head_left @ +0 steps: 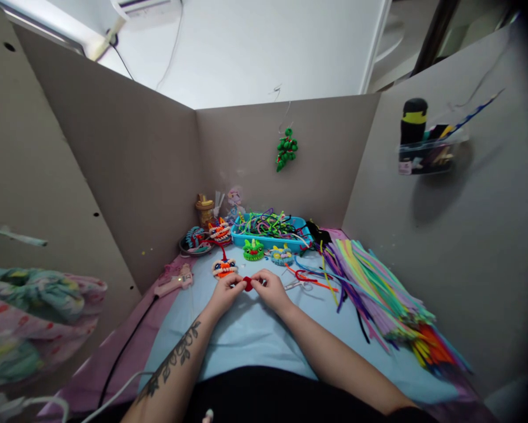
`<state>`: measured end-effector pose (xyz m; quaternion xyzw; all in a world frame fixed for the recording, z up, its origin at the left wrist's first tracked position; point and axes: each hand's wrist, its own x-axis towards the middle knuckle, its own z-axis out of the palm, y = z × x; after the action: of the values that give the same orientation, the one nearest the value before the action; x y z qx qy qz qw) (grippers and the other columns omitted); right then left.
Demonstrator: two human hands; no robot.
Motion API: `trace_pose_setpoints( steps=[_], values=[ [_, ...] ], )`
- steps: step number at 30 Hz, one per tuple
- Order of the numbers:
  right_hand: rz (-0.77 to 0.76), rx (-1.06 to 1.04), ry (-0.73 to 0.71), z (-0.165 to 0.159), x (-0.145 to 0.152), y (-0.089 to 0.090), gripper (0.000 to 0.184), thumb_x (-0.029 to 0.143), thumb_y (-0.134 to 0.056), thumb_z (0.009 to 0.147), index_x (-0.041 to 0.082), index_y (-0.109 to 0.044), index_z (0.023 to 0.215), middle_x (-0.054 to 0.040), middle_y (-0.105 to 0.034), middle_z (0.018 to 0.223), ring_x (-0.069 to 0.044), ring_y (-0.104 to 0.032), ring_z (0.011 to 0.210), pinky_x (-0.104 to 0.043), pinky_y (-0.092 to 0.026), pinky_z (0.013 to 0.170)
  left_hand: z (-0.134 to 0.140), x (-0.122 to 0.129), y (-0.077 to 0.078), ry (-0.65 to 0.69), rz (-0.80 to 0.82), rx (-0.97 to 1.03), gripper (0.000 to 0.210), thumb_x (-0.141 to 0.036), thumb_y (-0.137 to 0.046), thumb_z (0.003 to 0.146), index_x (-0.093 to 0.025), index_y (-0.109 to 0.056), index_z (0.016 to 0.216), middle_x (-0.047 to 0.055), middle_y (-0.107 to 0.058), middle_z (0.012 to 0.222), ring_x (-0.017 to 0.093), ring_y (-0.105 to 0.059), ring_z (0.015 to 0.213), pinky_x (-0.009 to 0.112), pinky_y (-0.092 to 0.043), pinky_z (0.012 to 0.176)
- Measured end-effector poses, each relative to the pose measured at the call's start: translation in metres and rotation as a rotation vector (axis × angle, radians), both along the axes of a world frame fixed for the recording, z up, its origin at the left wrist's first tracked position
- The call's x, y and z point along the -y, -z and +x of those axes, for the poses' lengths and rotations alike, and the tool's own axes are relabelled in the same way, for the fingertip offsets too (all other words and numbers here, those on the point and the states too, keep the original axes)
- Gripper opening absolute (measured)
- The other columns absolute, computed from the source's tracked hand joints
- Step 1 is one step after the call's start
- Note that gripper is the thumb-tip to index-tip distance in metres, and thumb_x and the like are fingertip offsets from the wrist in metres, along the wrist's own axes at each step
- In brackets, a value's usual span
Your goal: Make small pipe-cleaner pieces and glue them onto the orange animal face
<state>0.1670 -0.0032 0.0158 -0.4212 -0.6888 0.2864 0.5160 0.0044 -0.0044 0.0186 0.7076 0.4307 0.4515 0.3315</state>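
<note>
Between the fingertips of my left hand (229,289) and my right hand (268,288) is a small red fuzzy piece (247,284), perhaps bent pipe cleaner. Both hands pinch it from opposite sides, just above the light blue cloth. Right behind my left hand sits an orange and white pipe-cleaner lion head (224,268) with a red strand rising from it. A green pipe-cleaner head (253,249) and a light blue and yellow one (282,254) stand farther back. Scissors (300,284) lie to the right of my right hand, beside loose red and orange pipe cleaners (310,278).
A blue basket (268,239) of tangled pipe cleaners stands at the back. Bundled pipe cleaners (374,288) cover the right side. At left lies a pink glue gun (176,282) with a black cord. Grey panels enclose the table; a clear holder (431,155) hangs on the right one.
</note>
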Motion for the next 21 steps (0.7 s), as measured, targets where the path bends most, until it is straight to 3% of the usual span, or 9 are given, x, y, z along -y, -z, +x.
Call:
trace_pose_setpoints(
  steps=[4, 12, 21],
  values=[
    [-0.092, -0.072, -0.059, 0.0026, -0.0032, 0.0010, 0.012, 0.021, -0.056, 0.071, 0.016, -0.066, 0.073, -0.0031, -0.062, 0.069, -0.015, -0.054, 0.065, -0.026, -0.043, 0.063, 0.0011, 0.0014, -0.0009, -0.009, -0.003, -0.036, 0.017, -0.029, -0.055, 0.074, -0.015, -0.062, 0.067, 0.001, -0.060, 0.064, 0.013, -0.052, 0.062, 0.023, -0.038, 0.057],
    [0.288, 0.197, 0.068, 0.0058, 0.0026, 0.0000, 0.012, 0.016, -0.054, 0.076, 0.021, -0.066, 0.075, -0.0048, -0.058, 0.076, -0.019, -0.052, 0.081, -0.033, -0.041, 0.077, 0.0011, 0.0028, 0.0009, 0.025, -0.008, -0.028, 0.018, -0.030, -0.055, 0.073, -0.015, -0.062, 0.067, 0.002, -0.061, 0.065, 0.014, -0.053, 0.064, 0.024, -0.039, 0.060],
    [0.282, 0.229, 0.051, 0.0038, 0.0021, 0.0037, 0.016, 0.012, -0.051, 0.077, 0.020, -0.065, 0.076, -0.0043, -0.058, 0.076, -0.019, -0.051, 0.080, -0.031, -0.041, 0.074, 0.0009, 0.0011, 0.0026, -0.019, 0.049, -0.048, 0.018, -0.029, -0.055, 0.074, -0.015, -0.062, 0.065, 0.001, -0.059, 0.064, 0.013, -0.051, 0.063, 0.023, -0.037, 0.057]
  ],
)
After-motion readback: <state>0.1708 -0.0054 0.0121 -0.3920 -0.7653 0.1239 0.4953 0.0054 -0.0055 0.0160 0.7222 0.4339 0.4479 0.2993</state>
